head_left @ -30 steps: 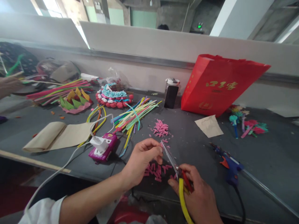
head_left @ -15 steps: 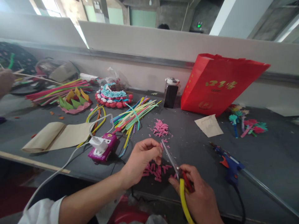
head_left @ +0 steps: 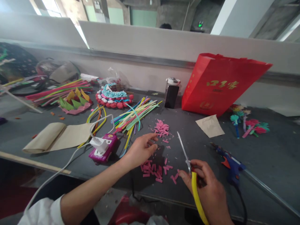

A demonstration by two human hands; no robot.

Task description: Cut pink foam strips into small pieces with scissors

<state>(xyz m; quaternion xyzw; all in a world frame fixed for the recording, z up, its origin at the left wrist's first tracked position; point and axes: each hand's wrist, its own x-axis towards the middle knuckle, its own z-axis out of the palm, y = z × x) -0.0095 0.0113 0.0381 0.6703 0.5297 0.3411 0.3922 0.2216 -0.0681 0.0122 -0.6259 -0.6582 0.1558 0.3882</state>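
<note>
My right hand (head_left: 207,192) grips yellow-handled scissors (head_left: 187,162), blades closed and pointing up and away over the grey table (head_left: 269,156). My left hand (head_left: 140,149) reaches forward with fingers stretched out and nothing in it, fingertips close to a heap of small pink cut pieces (head_left: 161,128). More pink cut pieces (head_left: 156,169) lie scattered on the table between my two hands.
A bundle of coloured strips (head_left: 134,117) and a pink device with a white plug (head_left: 103,147) lie left of my left hand. A blue glue gun (head_left: 228,164) lies right of the scissors. Behind stand a red bag (head_left: 220,84), a dark bottle (head_left: 171,93), a beaded craft (head_left: 114,97) and brown paper (head_left: 209,126).
My left hand let go at the scissor blades and reached forward, opening its fingers. My right hand moved the scissors to the right. A person's hand at the far left went out of view.
</note>
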